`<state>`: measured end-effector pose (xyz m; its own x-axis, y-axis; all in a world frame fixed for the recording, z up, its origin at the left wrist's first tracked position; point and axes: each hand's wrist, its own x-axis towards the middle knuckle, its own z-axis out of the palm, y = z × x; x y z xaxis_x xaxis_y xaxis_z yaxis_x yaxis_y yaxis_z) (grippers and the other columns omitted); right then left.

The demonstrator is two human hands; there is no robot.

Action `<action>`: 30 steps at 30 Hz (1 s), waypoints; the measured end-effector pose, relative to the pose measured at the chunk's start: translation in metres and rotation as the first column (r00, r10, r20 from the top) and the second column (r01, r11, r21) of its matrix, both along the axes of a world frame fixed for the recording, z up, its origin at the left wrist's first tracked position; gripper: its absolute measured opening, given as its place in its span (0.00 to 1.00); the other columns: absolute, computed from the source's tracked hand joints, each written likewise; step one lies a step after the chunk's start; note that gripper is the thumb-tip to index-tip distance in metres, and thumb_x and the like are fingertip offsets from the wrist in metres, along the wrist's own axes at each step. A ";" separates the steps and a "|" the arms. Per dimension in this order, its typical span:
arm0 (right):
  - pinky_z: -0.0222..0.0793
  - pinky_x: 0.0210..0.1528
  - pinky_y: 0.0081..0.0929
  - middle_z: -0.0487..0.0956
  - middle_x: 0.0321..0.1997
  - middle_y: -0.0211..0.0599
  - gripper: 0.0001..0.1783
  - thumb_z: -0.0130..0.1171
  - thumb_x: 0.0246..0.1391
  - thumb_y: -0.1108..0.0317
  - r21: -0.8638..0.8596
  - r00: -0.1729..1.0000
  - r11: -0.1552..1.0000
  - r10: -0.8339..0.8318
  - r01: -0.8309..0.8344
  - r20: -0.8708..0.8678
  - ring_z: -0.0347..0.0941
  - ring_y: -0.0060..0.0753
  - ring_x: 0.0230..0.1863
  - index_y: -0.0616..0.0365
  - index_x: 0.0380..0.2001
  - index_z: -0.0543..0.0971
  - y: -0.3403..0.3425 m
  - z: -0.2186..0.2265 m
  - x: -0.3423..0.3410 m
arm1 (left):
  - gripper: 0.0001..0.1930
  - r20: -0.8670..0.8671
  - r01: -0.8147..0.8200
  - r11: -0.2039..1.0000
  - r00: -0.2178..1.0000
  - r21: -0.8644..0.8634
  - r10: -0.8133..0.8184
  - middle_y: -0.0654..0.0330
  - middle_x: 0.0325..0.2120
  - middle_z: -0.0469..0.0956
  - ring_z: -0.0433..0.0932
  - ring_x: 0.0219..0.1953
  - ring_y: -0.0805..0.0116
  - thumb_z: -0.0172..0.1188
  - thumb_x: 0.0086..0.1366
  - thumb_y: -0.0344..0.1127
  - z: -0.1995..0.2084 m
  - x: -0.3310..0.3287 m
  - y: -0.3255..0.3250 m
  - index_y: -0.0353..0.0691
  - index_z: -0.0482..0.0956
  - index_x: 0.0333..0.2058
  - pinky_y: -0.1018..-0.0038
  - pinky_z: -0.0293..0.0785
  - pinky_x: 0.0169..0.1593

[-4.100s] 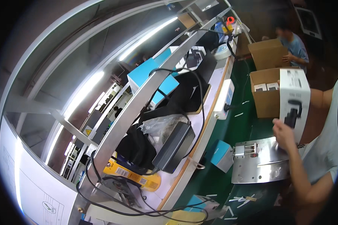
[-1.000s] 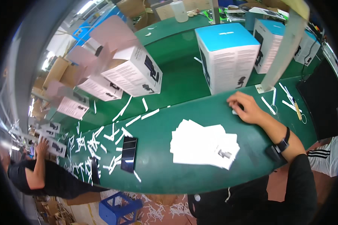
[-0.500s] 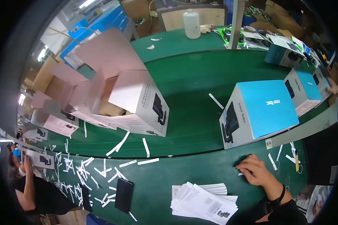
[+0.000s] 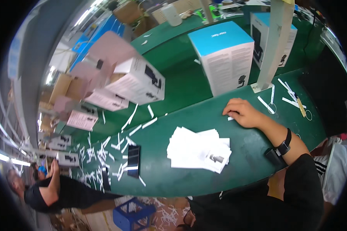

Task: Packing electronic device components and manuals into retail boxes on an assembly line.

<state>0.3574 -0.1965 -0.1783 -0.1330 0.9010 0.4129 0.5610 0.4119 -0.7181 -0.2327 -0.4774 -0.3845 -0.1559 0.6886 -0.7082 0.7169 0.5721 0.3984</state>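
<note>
My right hand (image 4: 241,112) rests on the green table, right of a stack of white printed leaflets (image 4: 196,148). Its fingers are curled in, and a small white strip (image 4: 230,118) pokes out beneath the fingertips. Whether the fingers grip anything is hidden. A dark watch (image 4: 283,148) is on that wrist, and a small black block-like object (image 4: 273,156) sits by the forearm. My left hand cannot be made out. Left of the leaflets lies a flat black rectangular device (image 4: 133,161) with a white strip across it.
Beyond the table edge, a green belt carries blue-topped boxes (image 4: 231,57) and open white cartons (image 4: 138,82). A metal post (image 4: 272,57) stands at right, near a yellow-handled tool (image 4: 301,107). White strips litter the left side, where a co-worker (image 4: 65,192) handles a box. A blue stool (image 4: 133,213) stands below.
The view has tilted and swung, so more of my right arm and the floor show. My right hand stays curled on the table beside the leaflets.
</note>
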 end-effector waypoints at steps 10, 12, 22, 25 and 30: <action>0.71 0.41 0.37 0.79 0.35 0.41 0.10 0.58 0.52 0.81 -0.008 0.999 0.999 -0.041 0.041 0.004 0.75 0.47 0.38 0.58 0.36 0.81 0.012 -0.004 -0.011 | 0.24 0.251 0.662 0.546 0.724 -0.514 -0.642 0.44 0.51 0.80 0.77 0.54 0.42 0.59 0.65 0.45 0.115 -0.062 -0.015 0.36 0.78 0.55 0.56 0.74 0.55; 0.71 0.40 0.38 0.78 0.35 0.41 0.09 0.58 0.52 0.81 0.061 0.999 0.998 -0.031 0.030 0.017 0.75 0.47 0.38 0.59 0.36 0.81 0.015 -0.003 -0.017 | 0.23 0.230 0.717 0.372 0.590 -0.589 -0.774 0.47 0.47 0.82 0.80 0.50 0.46 0.58 0.66 0.47 0.166 -0.073 0.035 0.35 0.80 0.51 0.58 0.76 0.52; 0.72 0.47 0.42 0.80 0.37 0.42 0.08 0.58 0.54 0.77 0.013 0.998 1.000 -0.016 0.016 0.055 0.76 0.50 0.43 0.57 0.36 0.82 0.004 -0.001 -0.002 | 0.24 -0.405 0.578 -0.111 0.408 0.808 -0.818 0.51 0.46 0.79 0.74 0.51 0.48 0.72 0.56 0.31 0.395 0.242 0.337 0.39 0.78 0.52 0.60 0.70 0.58; 0.73 0.49 0.42 0.81 0.39 0.42 0.08 0.58 0.54 0.77 -0.021 0.998 1.000 -0.004 0.005 0.056 0.76 0.50 0.44 0.56 0.37 0.83 -0.001 0.000 -0.001 | 0.36 -0.387 0.659 -0.186 0.173 0.729 -0.906 0.49 0.52 0.77 0.71 0.57 0.47 0.77 0.52 0.41 0.356 0.284 0.378 0.41 0.74 0.60 0.59 0.64 0.64; 0.75 0.48 0.40 0.81 0.39 0.41 0.09 0.60 0.56 0.74 -0.088 0.999 0.996 0.010 -0.005 0.052 0.79 0.48 0.44 0.55 0.40 0.84 -0.003 0.005 -0.006 | 0.30 -0.084 0.891 -0.086 -0.054 0.446 -0.995 0.49 0.47 0.81 0.78 0.50 0.47 0.76 0.52 0.44 0.301 0.302 0.395 0.40 0.80 0.53 0.61 0.73 0.56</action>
